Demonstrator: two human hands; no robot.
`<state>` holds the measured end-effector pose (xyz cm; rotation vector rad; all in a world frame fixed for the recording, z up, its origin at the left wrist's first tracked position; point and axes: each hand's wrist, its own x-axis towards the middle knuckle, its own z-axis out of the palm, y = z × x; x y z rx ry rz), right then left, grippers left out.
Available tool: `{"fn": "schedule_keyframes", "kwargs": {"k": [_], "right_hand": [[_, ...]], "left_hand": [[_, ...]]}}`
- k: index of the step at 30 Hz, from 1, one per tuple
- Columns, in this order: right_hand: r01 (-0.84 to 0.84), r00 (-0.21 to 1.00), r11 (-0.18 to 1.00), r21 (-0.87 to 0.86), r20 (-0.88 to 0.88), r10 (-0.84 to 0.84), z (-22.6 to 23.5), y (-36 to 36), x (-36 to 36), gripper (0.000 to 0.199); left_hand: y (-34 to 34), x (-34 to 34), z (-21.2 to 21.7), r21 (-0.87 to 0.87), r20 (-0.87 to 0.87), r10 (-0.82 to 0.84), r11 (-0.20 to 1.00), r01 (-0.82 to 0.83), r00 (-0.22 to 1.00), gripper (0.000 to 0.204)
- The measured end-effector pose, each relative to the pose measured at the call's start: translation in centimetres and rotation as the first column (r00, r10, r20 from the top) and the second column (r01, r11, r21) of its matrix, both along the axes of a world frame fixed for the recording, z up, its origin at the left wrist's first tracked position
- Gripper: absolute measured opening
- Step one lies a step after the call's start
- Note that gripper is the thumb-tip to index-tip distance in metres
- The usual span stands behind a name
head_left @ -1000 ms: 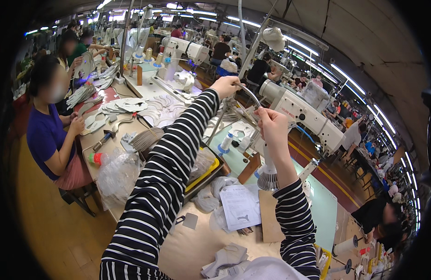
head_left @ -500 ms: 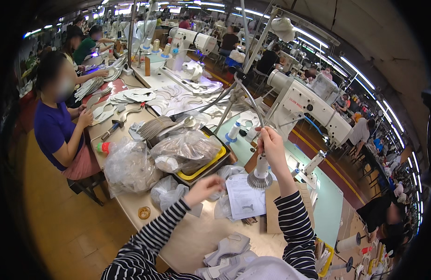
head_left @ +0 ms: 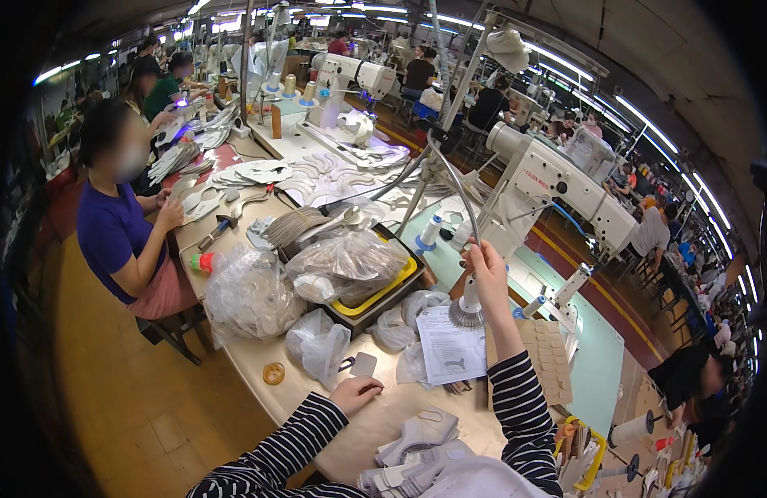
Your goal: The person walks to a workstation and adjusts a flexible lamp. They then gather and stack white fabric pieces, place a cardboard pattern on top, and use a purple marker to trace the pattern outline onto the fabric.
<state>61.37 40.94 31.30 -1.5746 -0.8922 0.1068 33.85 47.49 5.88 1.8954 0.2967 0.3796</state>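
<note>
My right hand (head_left: 488, 272) is closed around the lower neck of a gooseneck lamp (head_left: 466, 314), just above its finned white head. The lamp's metal neck arches up behind the hand, and its head hangs over a printed sheet (head_left: 451, 340). My left hand (head_left: 356, 395) rests low on the tabletop (head_left: 305, 411), back up, fingers lying loosely and nothing visible in them. Beside its fingertips lies a small grey flat piece (head_left: 364, 365), with dark-handled snips (head_left: 346, 363) next to it. Stacked pale cut pieces (head_left: 421, 440) lie right of that hand, close to me.
Plastic bags of parts (head_left: 252, 295) and a yellow-rimmed crate (head_left: 379, 295) fill the table's middle. A white sewing machine (head_left: 558, 187) stands at right. A hammer (head_left: 217, 232) lies farther left, near a seated co-worker (head_left: 122, 216). An amber tape roll (head_left: 273, 373) is near the left edge.
My left hand has moved down from beside the bags onto the tabletop, uncovering the snips and grey piece. My right hand still holds the lamp; the whole view has shifted slightly.
</note>
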Motion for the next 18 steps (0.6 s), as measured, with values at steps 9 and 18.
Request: {"fn": "schedule_keyframes", "kwargs": {"k": [9,18], "right_hand": [[0.018,0.998,0.999,-0.040,-0.058,-0.020,-1.8,-5.3,1.0,0.042],[-0.068,0.998,0.965,-0.254,-0.004,0.069,-3.1,-6.4,0.0,0.048]], "left_hand": [[-0.2,0.0,0.2,-0.042,-0.007,0.048,0.998,-0.049,0.999,0.021],[0.2,0.5,-1.4,-0.164,0.028,0.055,0.985,-0.049,0.998,0.020]]}}
